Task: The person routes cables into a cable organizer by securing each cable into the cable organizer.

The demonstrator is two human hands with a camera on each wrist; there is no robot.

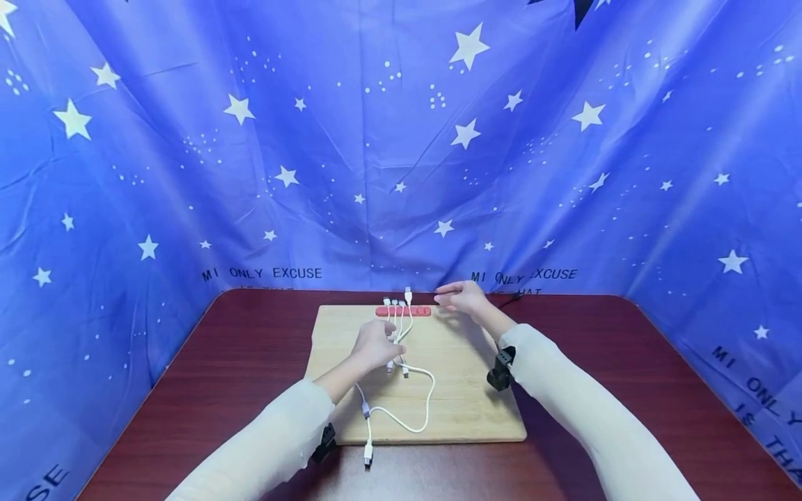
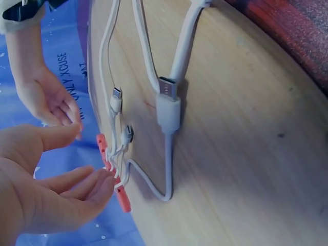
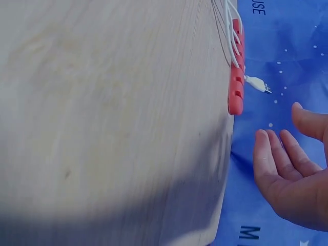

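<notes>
A red cable clip strip (image 1: pixel 423 312) lies along the far edge of a wooden board (image 1: pixel 476 396), and several white cables run through its slots. One USB plug (image 3: pixel 258 84) juts out past the strip. My left hand (image 1: pixel 374 345) hovers over the cables just in front of the strip; in the left wrist view its thumb and fingers are apart, with nothing between them. To the right of the strip, my right hand (image 3: pixel 292 169) is held in the air beyond the board's edge, its fingers loosely extended and holding nothing.
A longer white cable (image 1: pixel 429 396) loops across the board, and its plug (image 1: pixel 368 456) hangs past the near edge. Loose connectors (image 2: pixel 168 110) lie nearer the left hand. The board rests on a dark red table (image 1: pixel 583 362), with a blue star-patterned curtain (image 1: pixel 376 139) around it.
</notes>
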